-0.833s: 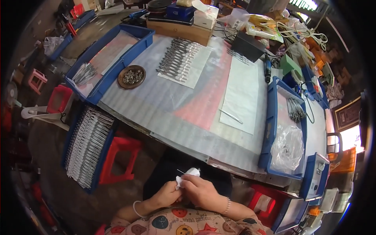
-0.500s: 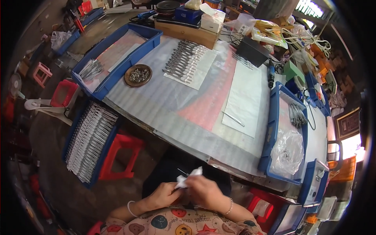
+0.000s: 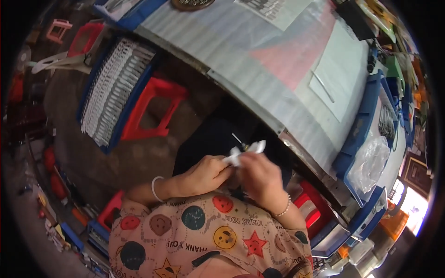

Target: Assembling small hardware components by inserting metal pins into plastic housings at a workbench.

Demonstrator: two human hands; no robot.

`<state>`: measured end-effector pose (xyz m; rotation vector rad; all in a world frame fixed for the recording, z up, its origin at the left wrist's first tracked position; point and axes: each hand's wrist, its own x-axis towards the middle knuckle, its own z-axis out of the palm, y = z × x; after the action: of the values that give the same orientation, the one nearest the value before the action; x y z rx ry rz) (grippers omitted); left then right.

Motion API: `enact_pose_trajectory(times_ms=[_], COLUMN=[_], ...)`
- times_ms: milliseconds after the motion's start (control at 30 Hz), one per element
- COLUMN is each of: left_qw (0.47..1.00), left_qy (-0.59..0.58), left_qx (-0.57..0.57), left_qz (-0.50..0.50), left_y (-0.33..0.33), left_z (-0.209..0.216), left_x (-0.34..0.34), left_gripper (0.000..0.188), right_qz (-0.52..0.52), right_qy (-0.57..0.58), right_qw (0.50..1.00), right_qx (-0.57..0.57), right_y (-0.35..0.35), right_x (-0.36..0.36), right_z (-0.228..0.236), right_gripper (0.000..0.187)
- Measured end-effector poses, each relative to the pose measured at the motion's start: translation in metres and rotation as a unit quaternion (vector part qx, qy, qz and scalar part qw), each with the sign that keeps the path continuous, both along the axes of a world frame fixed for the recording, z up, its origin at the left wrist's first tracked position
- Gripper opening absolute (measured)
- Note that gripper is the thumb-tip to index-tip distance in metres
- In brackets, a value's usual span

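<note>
- Ahead of both my hands and off to their right stretches the tabletop [image 3: 259, 83], covered with a pale, translucent sheet.
- Well to the right of my right hand, on the tabletop, stands a long blue tray [image 3: 351, 144] with a bundle of thin metal pieces [image 3: 386, 119] and a clear plastic bag [image 3: 371, 162] in it.
- Well to the left and ahead of my left hand sits a blue bin [image 3: 106, 149] packed with close rows of slim metal tools [image 3: 113, 90].
- Between that bin and my hands is a red plastic stool [image 3: 157, 89], partly covered by the bin.
- Ahead and right of my right hand lies a white paper sheet [image 3: 342, 60], one slender metal tool [image 3: 324, 86] flat on it.
- My left hand [image 3: 201, 175] is closed, fingers curled in, pinching the near left end of a white wipe.
- My right hand [image 3: 260, 176], a little blurred, is bent around the same wipe, fingers nearly together.
- The crumpled white wipe [image 3: 257, 147] is between my two hands, above my lap.
- Just ahead of my fingers a thin metal rod [image 3: 236, 137] pokes out of it, pointing forward and left; its other end is hidden.
</note>
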<state>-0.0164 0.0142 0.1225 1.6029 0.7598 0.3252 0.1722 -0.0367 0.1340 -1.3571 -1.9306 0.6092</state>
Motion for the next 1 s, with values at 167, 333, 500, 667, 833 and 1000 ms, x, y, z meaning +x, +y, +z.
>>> enact_pose_trajectory(times_ms=[167, 333, 500, 667, 833, 1000], left_qw=[0.999, 0.968, 0.882, 0.859, 0.868, 0.907], left_qy=[-0.007, -0.007, -0.109, -0.158, -0.181, -0.122], left_qx=[-0.035, -0.25, -0.457, -0.48, -0.437, -0.334], left_qz=[0.013, -0.009, 0.045, 0.08, 0.148, 0.225], left_y=[-0.004, 0.001, 0.006, 0.011, 0.006, 0.017], left_z=[0.001, -0.001, 0.0, -0.008, -0.02, -0.014], left_x=[-0.009, -0.016, -0.031, -0.041, -0.056, -0.093], left_gripper=[0.013, 0.014, 0.026, 0.027, 0.029, 0.027], right_qz=[-0.066, 0.028, -0.299, -0.384, -0.428, -0.282], right_qy=[-0.002, -0.06, -0.148, -0.333, -0.292, -0.111], right_qw=[0.994, 0.997, 0.942, 0.86, 0.855, 0.942], right_qx=[-0.082, -0.05, 0.034, 0.048, 0.012, -0.143], right_y=[0.013, 0.01, 0.009, 0.008, 0.026, -0.002], right_x=[0.01, 0.002, 0.081, 0.173, 0.122, 0.075], right_z=[0.0, 0.014, 0.038, 0.034, 0.049, 0.043], right_gripper=[0.023, 0.027, 0.029, 0.026, 0.045, 0.024])
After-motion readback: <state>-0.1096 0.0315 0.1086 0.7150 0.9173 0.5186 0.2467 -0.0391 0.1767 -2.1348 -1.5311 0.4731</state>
